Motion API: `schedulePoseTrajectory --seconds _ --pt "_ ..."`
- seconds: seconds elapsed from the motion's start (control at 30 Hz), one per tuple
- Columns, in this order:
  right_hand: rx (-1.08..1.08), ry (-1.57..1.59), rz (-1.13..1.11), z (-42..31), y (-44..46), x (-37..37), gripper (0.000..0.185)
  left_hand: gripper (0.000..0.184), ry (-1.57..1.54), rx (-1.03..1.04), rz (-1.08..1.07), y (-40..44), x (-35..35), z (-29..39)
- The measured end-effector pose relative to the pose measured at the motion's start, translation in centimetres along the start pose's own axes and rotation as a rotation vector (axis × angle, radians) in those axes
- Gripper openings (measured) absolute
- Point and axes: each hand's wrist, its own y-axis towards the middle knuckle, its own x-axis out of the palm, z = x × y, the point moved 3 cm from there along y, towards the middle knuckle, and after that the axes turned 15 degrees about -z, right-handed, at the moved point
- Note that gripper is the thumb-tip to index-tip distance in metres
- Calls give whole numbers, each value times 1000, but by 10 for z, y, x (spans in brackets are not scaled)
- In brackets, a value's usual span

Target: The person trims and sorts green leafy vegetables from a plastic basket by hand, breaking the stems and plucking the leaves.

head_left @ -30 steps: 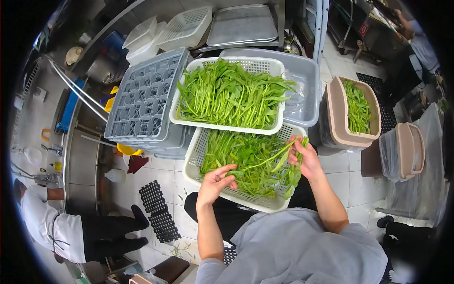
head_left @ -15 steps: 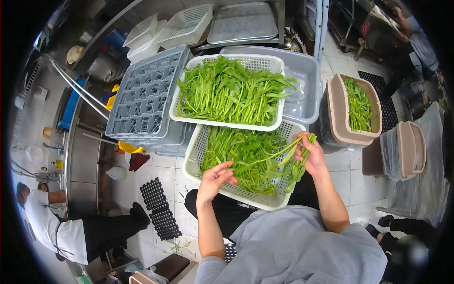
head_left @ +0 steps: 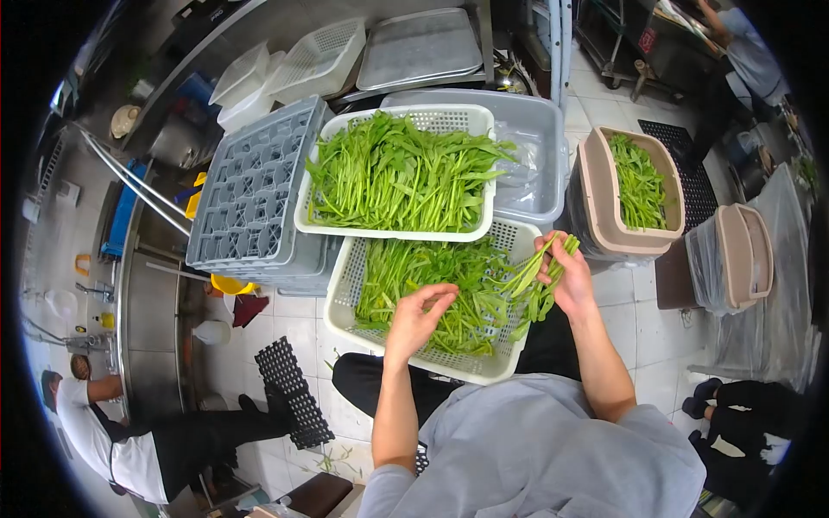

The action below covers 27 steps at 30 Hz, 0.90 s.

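Observation:
A white perforated basket (head_left: 339, 293) of loose leafy greens (head_left: 401, 276) rests in front of my body. Above its left part is my left hand (head_left: 421, 315), fingers bent and close together; whether a small piece is between them is hidden. My right hand (head_left: 566, 272) grips a small bunch of green stems (head_left: 531, 281) at the basket's right rim, with leaves hanging down. Just beyond, a second white basket (head_left: 304, 194) is heaped with long green stems (head_left: 401, 173), lying mostly side by side.
Grey glass racks (head_left: 250, 186) are stacked at left, and a grey tub (head_left: 540, 164) sits behind the baskets. At right stands a beige-rimmed bin (head_left: 596, 186) holding greens. A co-worker (head_left: 112, 432) is at the left counter; other people are at right.
The view has shifted slightly. My left hand has moved right and is raised over the lower basket; the long stem stretched between my hands no longer shows there. My right hand keeps its bunch.

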Motion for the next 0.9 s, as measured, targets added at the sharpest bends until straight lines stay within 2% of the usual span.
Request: schedulePoseTrajectory --seconds 0.13,0.2,0.27,0.33,0.4,0.43,0.5,0.6,0.73,0.8,0.83,0.87,0.9 --pt "-28 -56 121 -10 -2 -2 19 21 -10 2 21 2 3 -3" --pt "-63 -48 187 -14 1 -8 22 19 164 -33 97 4 -2 0" --pt "-126 -46 233 -18 1 -18 26 18 237 -35 130 12 -5 -28" --pt "-145 -11 176 -19 2 -18 28 20 605 36 -9 23 8 -43" --pt "-109 23 111 -18 2 -14 29 19 657 -6 -64 29 29 -51" --pt "-112 23 108 -17 2 -15 29 17 815 -56 -107 32 39 -55" --pt "-49 -97 147 -12 -1 -20 33 21 1076 -177 -210 44 48 -78" --pt "-59 -109 265 -16 -1 4 35 19 1253 -252 -184 59 41 -87" --pt "-109 -219 270 -23 -6 -2 36 15 1311 -188 -177 49 23 -61" --pt "-97 -152 69 -26 -9 -9 37 12 998 104 71 28 11 -23" --pt "-71 -108 130 -25 -11 -10 31 12 1004 104 77 19 6 -8" --pt "-74 -104 116 -24 -10 -7 31 12 774 149 194 8 -5 9" --pt "-15 -268 126 -24 -8 -2 26 13 543 196 310 0 -15 20"
